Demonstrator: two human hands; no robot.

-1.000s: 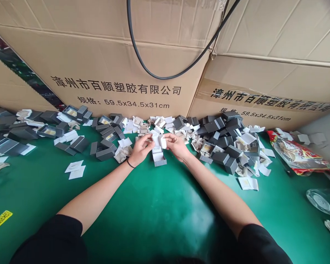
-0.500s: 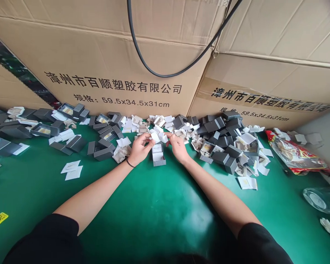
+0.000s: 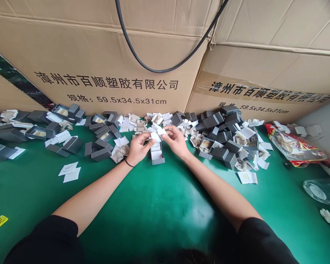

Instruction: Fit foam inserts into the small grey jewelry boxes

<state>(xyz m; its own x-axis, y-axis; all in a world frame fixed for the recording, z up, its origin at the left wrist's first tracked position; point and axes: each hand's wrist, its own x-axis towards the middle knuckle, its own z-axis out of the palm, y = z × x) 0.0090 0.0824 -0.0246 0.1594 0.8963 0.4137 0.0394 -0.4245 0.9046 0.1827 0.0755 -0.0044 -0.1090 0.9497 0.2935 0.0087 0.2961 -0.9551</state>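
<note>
My left hand (image 3: 137,148) and my right hand (image 3: 177,141) meet over the green table (image 3: 159,205), both pinching a small white folded insert (image 3: 157,134). Directly below the insert stands an open grey jewellery box (image 3: 157,154) with a pale lining, between my wrists. A dark band circles my left wrist. Heaps of grey boxes (image 3: 220,134) and white inserts (image 3: 132,124) lie on both sides of my hands.
Two big cardboard cartons (image 3: 107,62) wall off the back of the table, with a black cable (image 3: 159,68) looping over them. A red snack bag (image 3: 297,148) and a clear plastic lid (image 3: 323,190) lie at the right. Loose white cards (image 3: 68,171) sit at the left.
My right hand, which had let go half a second ago, has come back onto the white insert. The camera view has shifted slightly right and down.
</note>
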